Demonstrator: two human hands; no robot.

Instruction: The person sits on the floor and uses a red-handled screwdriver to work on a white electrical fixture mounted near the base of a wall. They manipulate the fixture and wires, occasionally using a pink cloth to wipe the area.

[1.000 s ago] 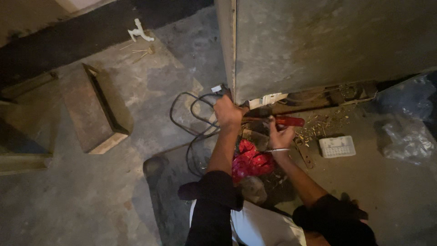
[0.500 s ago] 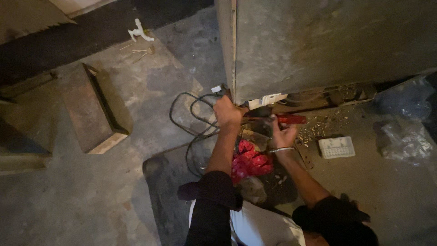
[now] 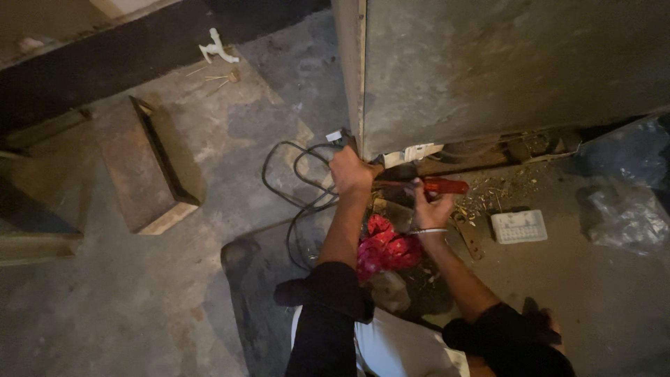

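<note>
Gripping a red-handled screwdriver (image 3: 436,186) in closed right hand (image 3: 431,207) fingers, the fisted left hand (image 3: 350,169) steadies at the grey metal cabinet's (image 3: 502,70) base, probably mid-fastening, needing steady tip alignment.

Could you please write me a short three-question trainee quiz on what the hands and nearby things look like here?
1. True or false: the right hand grips a red-handled tool.
2. Which lies under the forearms: A, red cloth; B, blue bucket?
3. Where is the left hand?

Key: 1 true. 2 A. 3 At the lower corner of the grey metal cabinet, by the black cable.
</note>
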